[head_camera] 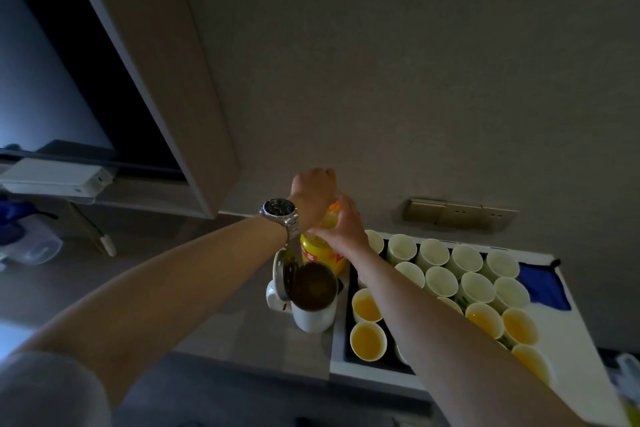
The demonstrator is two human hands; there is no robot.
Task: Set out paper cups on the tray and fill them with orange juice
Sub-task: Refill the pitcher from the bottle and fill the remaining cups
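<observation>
An orange juice bottle with a yellow label stands upright on the counter, just left of the tray. My right hand grips the bottle's neck. My left hand, with a watch on the wrist, is curled over the orange cap at the top. The white-rimmed tray holds several paper cups: the near ones hold orange juice, the far rows look empty. My right forearm hides some cups.
A white electric kettle with its lid flipped open stands in front of the bottle. A blue cloth lies at the tray's far right. A wall socket panel sits behind the tray. A dark screen and white box lie far left.
</observation>
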